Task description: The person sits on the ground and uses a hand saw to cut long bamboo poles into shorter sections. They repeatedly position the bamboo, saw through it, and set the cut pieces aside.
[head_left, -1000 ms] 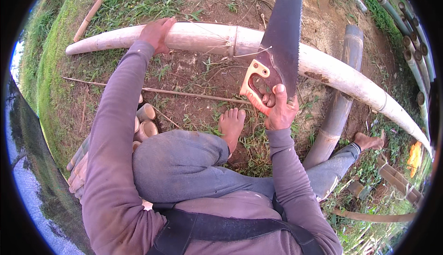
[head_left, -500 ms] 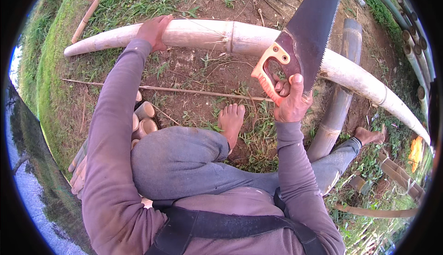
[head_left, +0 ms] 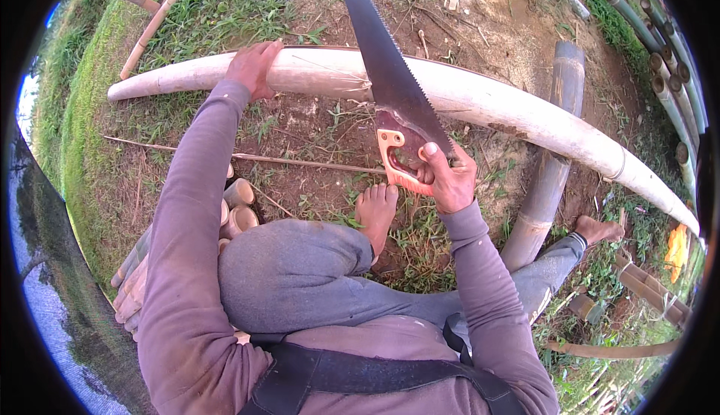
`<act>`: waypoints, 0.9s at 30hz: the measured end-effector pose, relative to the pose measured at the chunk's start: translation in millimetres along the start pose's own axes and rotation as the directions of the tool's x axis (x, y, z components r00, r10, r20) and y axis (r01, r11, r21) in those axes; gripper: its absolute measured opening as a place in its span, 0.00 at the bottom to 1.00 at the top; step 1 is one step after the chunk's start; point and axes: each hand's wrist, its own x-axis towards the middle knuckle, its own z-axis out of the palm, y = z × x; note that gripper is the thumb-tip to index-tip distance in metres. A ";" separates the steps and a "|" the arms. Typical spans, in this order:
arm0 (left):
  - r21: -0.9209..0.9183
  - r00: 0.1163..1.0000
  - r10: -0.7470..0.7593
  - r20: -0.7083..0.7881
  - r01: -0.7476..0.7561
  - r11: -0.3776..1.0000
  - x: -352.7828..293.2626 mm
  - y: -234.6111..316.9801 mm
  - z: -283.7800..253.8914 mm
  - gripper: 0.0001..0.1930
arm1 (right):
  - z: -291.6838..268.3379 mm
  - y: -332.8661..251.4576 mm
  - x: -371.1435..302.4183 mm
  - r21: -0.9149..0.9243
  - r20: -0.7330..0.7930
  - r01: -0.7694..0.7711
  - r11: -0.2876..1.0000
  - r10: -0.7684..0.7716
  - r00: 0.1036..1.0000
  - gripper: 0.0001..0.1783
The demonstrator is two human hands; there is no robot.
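Note:
A long pale bamboo pole (head_left: 502, 103) spans the view from left to right, bowed by the lens. My left hand (head_left: 253, 70) is closed round its left part. In my right hand (head_left: 450, 178) I hold a handsaw (head_left: 394, 73) by its orange and cream handle. The dark blade points up and away, tilted to the left, and passes in front of the pole's middle. Whether the teeth touch the pole I cannot tell. A thicker, dark bamboo log (head_left: 541, 190) lies crosswise under the pole's right half.
Short cut bamboo pieces (head_left: 240, 205) lie beside my left knee. A thin stick (head_left: 307, 163) rests on the soil before my bare foot (head_left: 375, 209). Several bamboo poles (head_left: 667, 85) are stacked at the far right, with a yellow item (head_left: 676, 254) nearer. Dark netting (head_left: 67, 287) hangs at left.
My right hand has moved left and slightly nearer, bringing the saw from right of the pole's middle joint to over it. The blade now leans left instead of right. My left hand keeps its grip.

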 end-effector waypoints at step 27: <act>-0.159 0.974 -0.082 -0.212 0.049 0.986 -47.1 5.5 48.6 0.49 | -35.4 -272.5 -37.2 -0.862 0.427 0.429 0.270 -0.067 0.902 0.24</act>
